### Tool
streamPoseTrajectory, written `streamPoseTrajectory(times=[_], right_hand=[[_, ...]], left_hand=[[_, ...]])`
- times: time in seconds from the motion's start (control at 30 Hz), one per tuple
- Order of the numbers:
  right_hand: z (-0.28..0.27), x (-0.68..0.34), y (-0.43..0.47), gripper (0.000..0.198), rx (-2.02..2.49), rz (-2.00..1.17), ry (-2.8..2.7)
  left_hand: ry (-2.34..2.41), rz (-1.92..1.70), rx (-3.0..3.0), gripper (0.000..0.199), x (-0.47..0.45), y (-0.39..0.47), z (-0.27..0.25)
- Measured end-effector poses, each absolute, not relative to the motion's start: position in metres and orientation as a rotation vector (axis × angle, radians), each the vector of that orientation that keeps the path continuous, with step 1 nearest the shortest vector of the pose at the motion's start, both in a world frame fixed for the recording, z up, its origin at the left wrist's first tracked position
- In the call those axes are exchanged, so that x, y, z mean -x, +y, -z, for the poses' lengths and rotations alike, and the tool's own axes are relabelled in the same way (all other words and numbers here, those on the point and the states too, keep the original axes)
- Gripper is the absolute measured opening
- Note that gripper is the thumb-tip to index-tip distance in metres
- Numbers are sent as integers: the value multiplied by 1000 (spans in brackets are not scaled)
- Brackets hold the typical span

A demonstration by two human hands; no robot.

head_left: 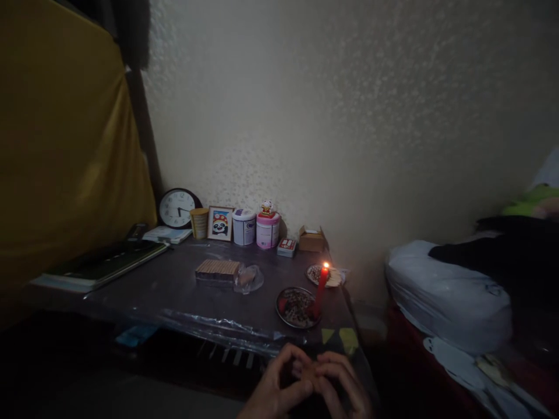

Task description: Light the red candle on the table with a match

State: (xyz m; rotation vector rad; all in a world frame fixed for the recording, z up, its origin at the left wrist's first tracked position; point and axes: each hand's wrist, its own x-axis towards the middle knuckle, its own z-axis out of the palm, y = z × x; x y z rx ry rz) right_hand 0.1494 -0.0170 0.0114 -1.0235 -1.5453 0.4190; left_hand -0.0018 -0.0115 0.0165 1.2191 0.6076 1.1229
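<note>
Dim tbl (pixel 174 285) has clock (pixel 178 208) at back & lit red candle (pixel 321 289) on plate (pixel 299 326) just past L hand (pixel 279 385) & R hand (pixel 343 379), fingers nearly closed, pinching small tan bit (pixel 308 372) btwn them.

Beyond the right hand (pixel 343 384), a candle (pixel 321 286) stands in a plate (pixel 299 326), a clock (pixel 176 209) behind to the left.

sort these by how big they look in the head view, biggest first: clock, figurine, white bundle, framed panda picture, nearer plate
1. White bundle
2. Clock and nearer plate: they look alike, so not ranked
3. Framed panda picture
4. Figurine
</note>
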Motion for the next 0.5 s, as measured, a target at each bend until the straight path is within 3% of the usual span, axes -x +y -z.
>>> streamPoseTrajectory(times=[0.5], right_hand=[[-7,-151,-15,28,1071,-437,-1560]], left_hand=[[633,-1196,-1390,31,5,-13,-24]])
